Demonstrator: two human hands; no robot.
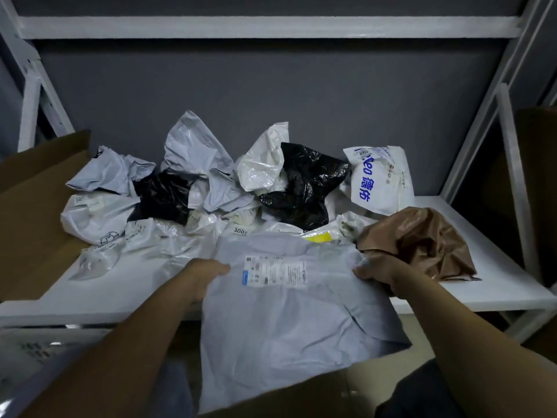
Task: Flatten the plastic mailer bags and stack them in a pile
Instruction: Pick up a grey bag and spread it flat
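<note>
Left hand (205, 276): grips the grey mailer's (286, 327) left edge.
Right hand (379, 274): grips its right edge.
Mailer: overhangs the shelf's (497, 285) front edge.

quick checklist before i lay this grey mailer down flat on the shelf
1. Left hand grips the grey mailer at its left edge: ok.
2. Right hand grips its right edge: ok.
3. Mailer smooth: not ok, it is creased and its lower part hangs past the shelf front.
4. Room to lay it: not ok, the brown bag and crumpled bags crowd its top edge.
5. Mailer empty: cannot tell.
</note>
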